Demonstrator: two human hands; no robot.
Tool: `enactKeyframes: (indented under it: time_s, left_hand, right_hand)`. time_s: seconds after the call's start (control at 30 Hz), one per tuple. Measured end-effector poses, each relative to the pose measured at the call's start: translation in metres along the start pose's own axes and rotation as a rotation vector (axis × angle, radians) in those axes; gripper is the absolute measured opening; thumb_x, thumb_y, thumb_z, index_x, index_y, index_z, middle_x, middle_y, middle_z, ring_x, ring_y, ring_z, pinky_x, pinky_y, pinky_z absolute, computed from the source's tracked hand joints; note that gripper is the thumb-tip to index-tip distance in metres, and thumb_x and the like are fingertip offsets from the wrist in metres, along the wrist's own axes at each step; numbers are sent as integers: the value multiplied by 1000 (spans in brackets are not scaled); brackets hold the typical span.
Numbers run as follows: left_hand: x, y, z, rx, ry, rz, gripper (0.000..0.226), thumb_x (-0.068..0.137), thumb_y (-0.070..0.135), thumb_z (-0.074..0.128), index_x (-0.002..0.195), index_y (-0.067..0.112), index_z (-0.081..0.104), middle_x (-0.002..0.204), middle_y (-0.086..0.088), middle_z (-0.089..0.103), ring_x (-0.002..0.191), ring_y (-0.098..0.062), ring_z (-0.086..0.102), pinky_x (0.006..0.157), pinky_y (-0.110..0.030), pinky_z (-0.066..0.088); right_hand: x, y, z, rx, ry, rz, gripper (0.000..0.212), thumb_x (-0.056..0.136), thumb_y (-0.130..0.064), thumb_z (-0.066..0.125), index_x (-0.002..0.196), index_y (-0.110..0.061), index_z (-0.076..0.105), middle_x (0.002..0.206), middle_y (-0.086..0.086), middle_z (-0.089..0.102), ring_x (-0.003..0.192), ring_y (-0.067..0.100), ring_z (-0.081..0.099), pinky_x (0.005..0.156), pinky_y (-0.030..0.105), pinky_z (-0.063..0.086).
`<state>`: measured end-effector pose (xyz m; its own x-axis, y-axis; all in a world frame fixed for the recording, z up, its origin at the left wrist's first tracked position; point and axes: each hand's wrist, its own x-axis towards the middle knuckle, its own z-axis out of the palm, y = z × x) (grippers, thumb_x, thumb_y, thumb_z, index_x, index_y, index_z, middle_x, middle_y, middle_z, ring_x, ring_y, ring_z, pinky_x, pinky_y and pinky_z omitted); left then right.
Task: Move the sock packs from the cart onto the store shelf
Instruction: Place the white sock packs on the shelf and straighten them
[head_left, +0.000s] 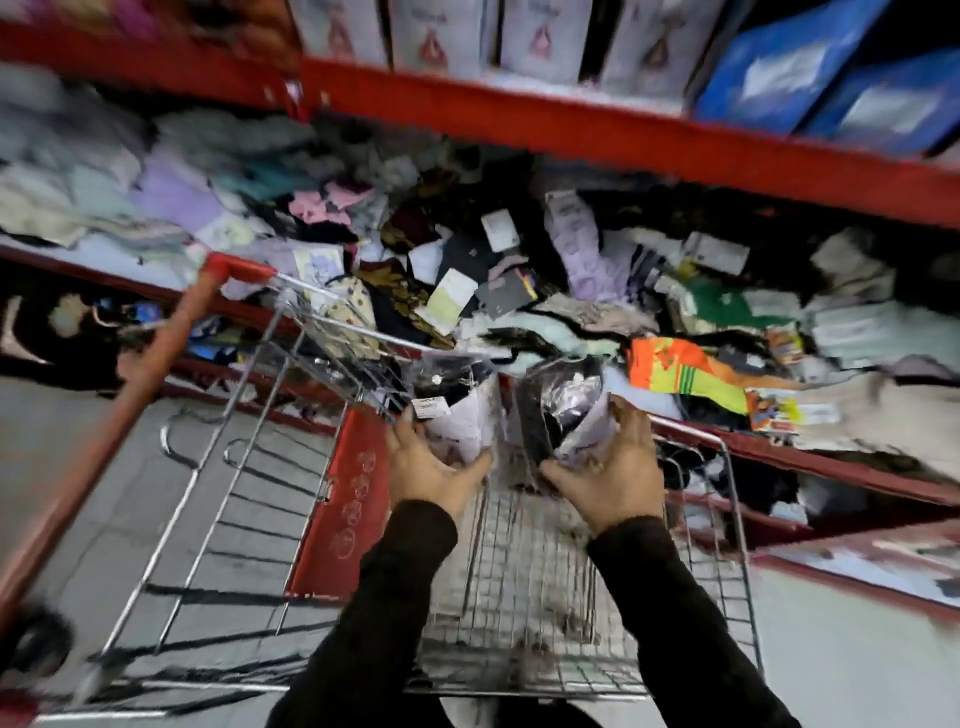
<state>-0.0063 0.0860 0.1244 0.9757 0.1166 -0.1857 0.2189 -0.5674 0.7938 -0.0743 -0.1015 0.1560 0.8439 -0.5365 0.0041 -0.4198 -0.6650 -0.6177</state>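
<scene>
Two glossy sock packs (511, 415), dark socks, white cards.

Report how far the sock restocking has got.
Done: the shelf already carries a loose heap of sock packs, and the cart basket floor looks nearly bare. In hand: the left hand grips a clear pack and the right hand another pack, both raised above the cart toward the shelf. Left: placing these two; blur hides any remainder.
</scene>
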Motion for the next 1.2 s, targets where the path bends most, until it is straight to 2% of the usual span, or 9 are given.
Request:
enactKeyframes:
  time_s: [0.1,0.2,0.37,0.5,0.57,0.7,0.87,1.1,1.2]
  left_hand:
    - [2,33,-15,-59,102,124,110,59,45,87,146,14,28,148,-7,34,123,-23,50,100,-34,49]
    - [6,80,-39,-137,186,291,102,59,50,80,143,26,27,147,2,31,101,0,39,86,-27,44]
    - [36,178,-68,-290,311,564,100,67,27,88,144,11,27,146,-12,33,131,-32,45,107,-41,45]
    - [68,244,-80,-382,349,647,102,66,24,89,142,2,26,145,-17,33,133,-23,35,111,-22,28]
    - [84,269,-81,-416,340,672,105,65,25,90,142,-1,24,146,-18,33,135,-22,33,106,-8,18]
    - [110,302,-73,-413,289,703,107,65,25,90,143,3,21,145,-19,36,136,-29,38,111,-23,30]
    - [133,315,-47,-281,223,662,105,64,24,89,141,1,22,147,-23,31,140,-37,32,116,-43,35]
    - [142,313,-35,-33,210,635,104,71,36,86,147,0,24,143,-18,38,129,-34,49,108,-39,43]
    - [140,307,-41,30,184,647,103,76,33,83,152,3,19,147,-17,32,128,-33,52,108,-35,43]
  right_hand:
    - [9,-20,-28,146,131,-55,112,51,-65,71,142,-11,35,141,7,48,124,25,55,101,33,50]
    - [26,-47,-65,289,278,-153,101,54,-59,75,137,-18,34,134,4,46,123,23,51,105,33,47]
    - [75,-102,-120,437,558,-367,97,57,-40,89,130,-11,33,117,-10,35,109,2,39,96,-6,24]
    - [118,-147,-146,536,626,-430,102,55,-35,94,131,-18,29,129,3,43,118,13,49,106,13,38]
    - [141,-163,-150,532,668,-448,103,53,-34,96,131,-13,32,129,5,44,119,10,49,105,4,32]
    - [177,-180,-147,483,680,-425,102,53,-35,97,130,3,42,124,1,39,114,-2,39,96,-10,19]
    - [198,-184,-132,287,650,-302,93,66,-32,92,130,6,36,128,19,39,120,26,41,97,23,38]
    - [194,-183,-117,255,544,-221,67,91,-11,66,144,4,29,141,20,35,127,35,52,104,37,48]
    - [188,-181,-122,272,475,-226,69,94,-1,57,152,5,21,151,21,28,140,34,39,118,32,32]
